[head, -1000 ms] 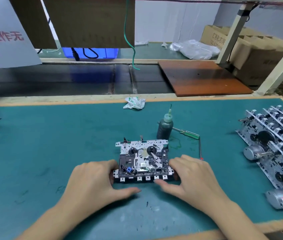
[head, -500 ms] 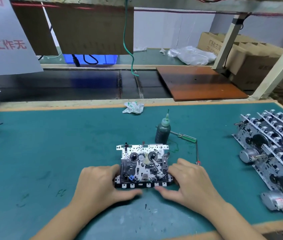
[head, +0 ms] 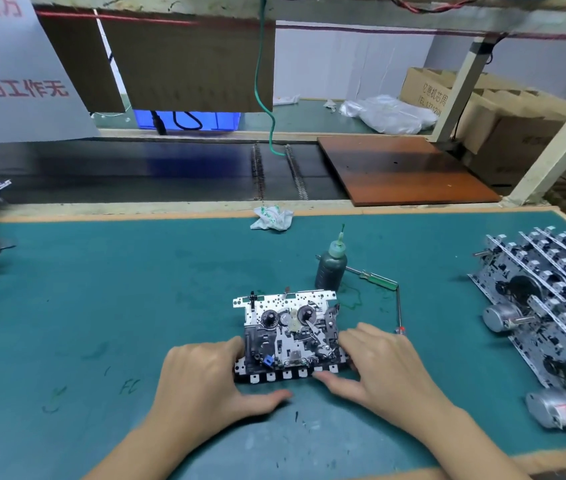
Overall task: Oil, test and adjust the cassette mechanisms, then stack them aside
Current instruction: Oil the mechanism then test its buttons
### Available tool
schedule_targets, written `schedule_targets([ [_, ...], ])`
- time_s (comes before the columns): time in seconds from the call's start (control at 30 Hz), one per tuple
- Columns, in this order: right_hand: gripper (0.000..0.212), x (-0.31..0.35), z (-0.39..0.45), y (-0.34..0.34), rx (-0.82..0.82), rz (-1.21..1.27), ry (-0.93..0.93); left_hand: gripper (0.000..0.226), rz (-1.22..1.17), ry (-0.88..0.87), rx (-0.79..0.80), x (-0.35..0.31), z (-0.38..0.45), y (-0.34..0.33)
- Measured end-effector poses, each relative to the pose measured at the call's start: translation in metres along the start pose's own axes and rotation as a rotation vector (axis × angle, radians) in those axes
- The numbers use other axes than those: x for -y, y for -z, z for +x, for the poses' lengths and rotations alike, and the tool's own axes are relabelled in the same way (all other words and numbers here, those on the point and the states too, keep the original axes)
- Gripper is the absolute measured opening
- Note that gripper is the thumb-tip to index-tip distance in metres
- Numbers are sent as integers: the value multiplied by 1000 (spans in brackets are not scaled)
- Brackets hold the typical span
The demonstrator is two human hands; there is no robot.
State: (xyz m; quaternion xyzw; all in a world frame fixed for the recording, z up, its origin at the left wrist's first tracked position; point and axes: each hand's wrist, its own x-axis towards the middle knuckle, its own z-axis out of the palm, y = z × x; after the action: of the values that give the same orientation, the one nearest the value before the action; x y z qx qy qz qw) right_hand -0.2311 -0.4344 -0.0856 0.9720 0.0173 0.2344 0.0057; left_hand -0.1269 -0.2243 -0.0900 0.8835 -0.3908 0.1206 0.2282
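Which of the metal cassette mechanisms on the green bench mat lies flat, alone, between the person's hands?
The silver-and-black cassette mechanism at the centre, flat between the left hand and right hand. The others stand stacked at the right edge.

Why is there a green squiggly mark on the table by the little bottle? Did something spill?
It looks like it. Thin green smears mark the teal mat beside the oil bottle, probably dripped oil. A crumpled wrapper also lies loose at the mat's far edge. Nothing looks broken.
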Motion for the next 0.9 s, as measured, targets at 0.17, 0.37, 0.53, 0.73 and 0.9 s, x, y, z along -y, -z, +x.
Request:
schedule_targets([
  [0.17,52,1,-1,-5,53,52,14,63,26,63,-31,-4,1,-4],
  [0.37,51,1,-2,-7,4,117,1,65,-36,-8,-5,4,7,-3],
  [0.53,50,2,-1,-6,-25,46,-34,62,-110,-101,49,6,8,3],
  [0.73,55,7,3,-5,-48,-11,-101,58,-106,-217,81,16,5,7],
  [0.9,46,-3,2,-2,-15,-18,38,57,-64,-180,70,15,4,8],
])
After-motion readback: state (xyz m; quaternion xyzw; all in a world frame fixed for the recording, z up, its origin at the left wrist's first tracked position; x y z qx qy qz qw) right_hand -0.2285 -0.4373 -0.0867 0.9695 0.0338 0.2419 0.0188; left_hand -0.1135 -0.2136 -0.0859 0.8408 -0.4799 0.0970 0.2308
